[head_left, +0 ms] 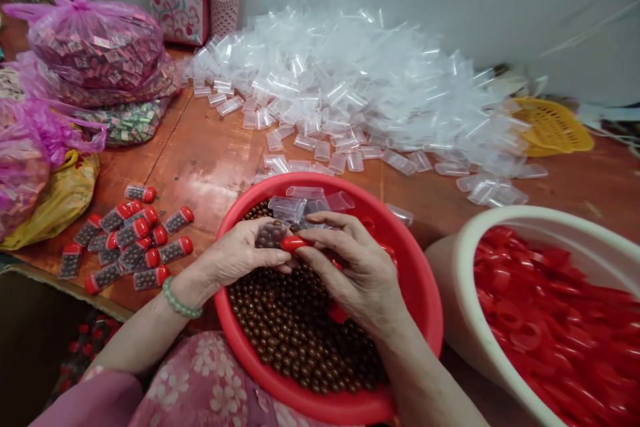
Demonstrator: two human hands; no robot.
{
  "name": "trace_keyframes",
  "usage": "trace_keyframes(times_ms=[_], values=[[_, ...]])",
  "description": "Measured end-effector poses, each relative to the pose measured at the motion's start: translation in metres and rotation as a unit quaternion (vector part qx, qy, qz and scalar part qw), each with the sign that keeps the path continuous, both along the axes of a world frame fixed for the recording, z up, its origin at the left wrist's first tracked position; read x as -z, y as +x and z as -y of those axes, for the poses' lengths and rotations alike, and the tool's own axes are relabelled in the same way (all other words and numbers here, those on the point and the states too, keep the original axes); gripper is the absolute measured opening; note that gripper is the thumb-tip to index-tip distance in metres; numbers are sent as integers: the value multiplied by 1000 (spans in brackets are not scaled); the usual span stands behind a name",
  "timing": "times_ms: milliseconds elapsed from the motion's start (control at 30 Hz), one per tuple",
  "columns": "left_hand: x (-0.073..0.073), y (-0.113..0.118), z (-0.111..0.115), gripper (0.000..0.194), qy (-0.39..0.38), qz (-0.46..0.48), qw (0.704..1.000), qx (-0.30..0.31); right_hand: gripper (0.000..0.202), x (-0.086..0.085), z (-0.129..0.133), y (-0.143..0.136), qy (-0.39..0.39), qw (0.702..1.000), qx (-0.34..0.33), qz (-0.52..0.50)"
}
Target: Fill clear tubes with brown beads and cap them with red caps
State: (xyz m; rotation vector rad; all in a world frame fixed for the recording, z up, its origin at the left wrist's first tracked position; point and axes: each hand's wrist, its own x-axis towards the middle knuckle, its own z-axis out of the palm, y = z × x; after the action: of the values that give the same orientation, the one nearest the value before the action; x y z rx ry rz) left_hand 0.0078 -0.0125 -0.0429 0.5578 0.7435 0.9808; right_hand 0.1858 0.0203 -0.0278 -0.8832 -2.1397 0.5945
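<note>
Head view: L hand (227, 255) grip closed round clear tube (271, 235) w/ brown balls (295, 333); R hand (363, 270) grip pinches red cap (294, 243) at its end. Both above red basin (425, 300), prob. so spills drop back in. Can't tell if cap's fully seated; R fingers hide part. White tub (467, 267) cut off at R edge.

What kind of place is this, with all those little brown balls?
Probably a small packing workshop. There's a big heap of clear plastic containers on the table, a white tub of red plastic pieces, and a pile of filled containers with red caps.
</note>
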Motion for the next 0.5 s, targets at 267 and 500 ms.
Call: trace_keyframes(times_ms=[267, 500], values=[[-4, -2, -1, 34, -19, -8, 1000, -8, 20, 4, -2, 4, 58, 991, -87, 84], [2, -13, -4, 25, -74, 161, 984, 34, 20, 5, -1, 6, 78, 990, -62, 95]])
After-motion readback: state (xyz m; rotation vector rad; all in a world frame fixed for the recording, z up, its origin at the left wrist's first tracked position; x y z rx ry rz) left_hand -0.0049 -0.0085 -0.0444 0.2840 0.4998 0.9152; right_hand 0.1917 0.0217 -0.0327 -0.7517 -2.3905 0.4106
